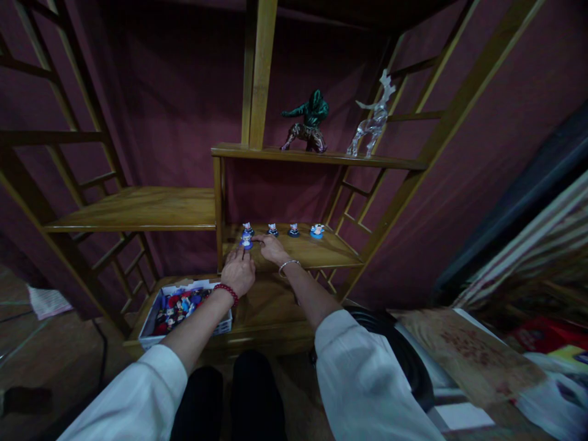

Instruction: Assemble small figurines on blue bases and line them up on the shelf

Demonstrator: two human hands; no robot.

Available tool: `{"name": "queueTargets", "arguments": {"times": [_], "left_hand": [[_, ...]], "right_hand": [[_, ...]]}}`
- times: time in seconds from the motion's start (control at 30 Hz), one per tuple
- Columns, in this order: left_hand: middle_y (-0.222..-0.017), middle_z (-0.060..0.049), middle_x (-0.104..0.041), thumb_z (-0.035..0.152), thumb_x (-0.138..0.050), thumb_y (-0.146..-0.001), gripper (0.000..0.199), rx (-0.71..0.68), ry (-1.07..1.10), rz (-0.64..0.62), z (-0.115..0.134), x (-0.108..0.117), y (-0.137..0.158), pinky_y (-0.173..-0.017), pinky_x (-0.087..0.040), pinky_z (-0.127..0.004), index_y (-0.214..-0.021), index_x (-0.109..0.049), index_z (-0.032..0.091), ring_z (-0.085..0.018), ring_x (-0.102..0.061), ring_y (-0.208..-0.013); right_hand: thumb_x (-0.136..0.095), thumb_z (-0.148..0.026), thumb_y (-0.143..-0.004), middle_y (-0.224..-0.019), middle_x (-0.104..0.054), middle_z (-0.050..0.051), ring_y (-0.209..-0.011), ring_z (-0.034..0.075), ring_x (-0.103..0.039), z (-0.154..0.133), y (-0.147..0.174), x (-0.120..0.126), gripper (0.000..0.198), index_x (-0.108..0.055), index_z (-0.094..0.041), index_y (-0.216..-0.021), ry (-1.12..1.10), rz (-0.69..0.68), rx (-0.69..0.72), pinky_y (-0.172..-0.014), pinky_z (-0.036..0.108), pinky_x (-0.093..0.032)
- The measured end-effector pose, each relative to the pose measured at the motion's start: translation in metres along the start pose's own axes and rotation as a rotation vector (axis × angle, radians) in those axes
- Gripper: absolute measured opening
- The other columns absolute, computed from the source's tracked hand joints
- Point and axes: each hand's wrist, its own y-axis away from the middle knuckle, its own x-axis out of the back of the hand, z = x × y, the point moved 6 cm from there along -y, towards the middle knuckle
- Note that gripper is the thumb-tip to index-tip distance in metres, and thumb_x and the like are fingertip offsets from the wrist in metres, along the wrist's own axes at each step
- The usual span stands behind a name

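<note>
On the low wooden shelf (294,252), a small purple-and-white figurine (246,241) stands near the left front. My left hand (239,274), with a red bead bracelet, reaches to its base from the front, fingers stretched and apart. From the right, my right hand (274,250), wearing a silver bangle, extends its index finger to the figurine's side; the fingertip looks to be touching it. Behind them stands a row of small figurines: a dark-based one (248,228) partly hidden by the purple one, two similar ones (272,229), and a blue-based one (316,231).
Below left, a white box (147,334) holds many mixed small figures. On the upper shelf (275,153) stand a green crouching figure (312,119) and a clear deer statue (372,122). A wooden post (260,79) rises above. Cardboard (463,349) and bags lie at right.
</note>
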Motion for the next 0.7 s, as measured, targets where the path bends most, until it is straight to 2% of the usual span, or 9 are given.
{"name": "queueTargets", "arguments": {"times": [0.2, 0.47, 0.7], "left_hand": [[-0.121, -0.018, -0.048, 0.021, -0.033, -0.081, 0.035, 0.004, -0.004, -0.007, -0.001, -0.003, 0.000, -0.094, -0.031, -0.040, -0.108, -0.050, 0.007, -0.025, -0.045, -0.110], [-0.118, -0.019, -0.048, 0.022, -0.033, -0.081, 0.033, 0.003, 0.026, -0.006, -0.002, -0.001, 0.000, -0.094, -0.031, -0.040, -0.105, -0.051, 0.006, -0.025, -0.045, -0.109], [-0.121, -0.020, -0.046, 0.021, -0.036, -0.079, 0.037, 0.030, 0.048, 0.041, -0.003, 0.001, 0.001, -0.095, -0.031, -0.042, -0.110, -0.048, 0.006, -0.026, -0.040, -0.115]], "right_hand": [[-0.041, -0.005, -0.074, -0.116, -0.056, -0.001, -0.110, 0.015, -0.046, 0.000, -0.006, -0.005, 0.046, -0.056, -0.026, -0.112, 0.061, -0.027, 0.016, -0.094, 0.024, -0.035], [-0.039, -0.007, -0.076, -0.117, -0.055, -0.001, -0.112, 0.014, -0.044, -0.003, -0.004, -0.004, 0.044, -0.055, -0.024, -0.113, 0.037, -0.028, 0.031, -0.095, 0.024, -0.034], [-0.039, -0.011, -0.078, -0.108, -0.061, 0.000, -0.105, 0.013, -0.051, -0.008, 0.004, -0.001, 0.040, -0.055, -0.023, -0.113, -0.049, -0.016, 0.046, -0.092, 0.022, -0.037]]}}
